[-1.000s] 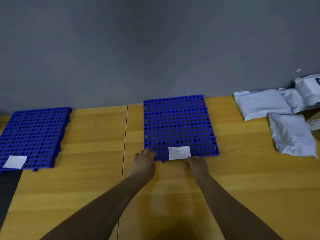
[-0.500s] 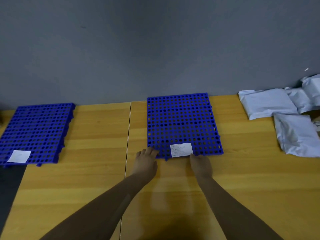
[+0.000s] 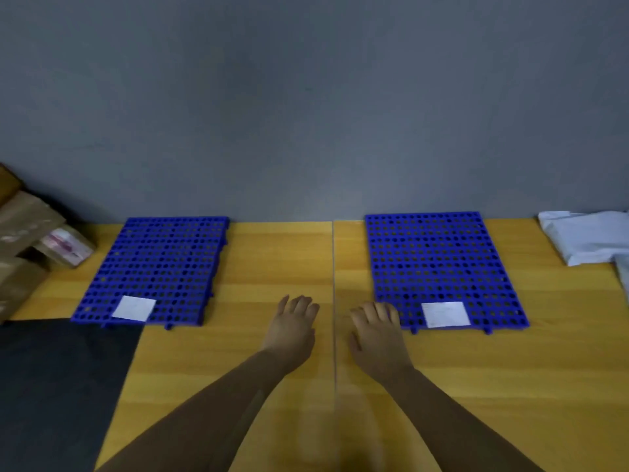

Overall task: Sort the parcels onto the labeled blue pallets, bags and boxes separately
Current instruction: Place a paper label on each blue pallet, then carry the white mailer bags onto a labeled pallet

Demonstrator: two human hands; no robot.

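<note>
Two blue pallets lie flat on the wooden table (image 3: 279, 253): L pallet (image 3: 160, 267) left of ctr, R pallet (image 3: 439, 264) right of ctr. Each has a white label at its near edge, L label (image 3: 133, 308) and R label (image 3: 446, 314); print too blurred to read. L hand (image 3: 292, 330) is lower ctr between the pallets, palm down, fingers straight, grasping nothing. R hand (image 3: 377, 332) is just beside it, also flat and released, fingertips at R pallet's near-left corner; contact unclear. White bags (image 3: 585, 236) sit at the right edge and brown boxes (image 3: 23, 233) at the left edge, both off the pallets. Dark mat (image 3: 58, 386) btm left.
</note>
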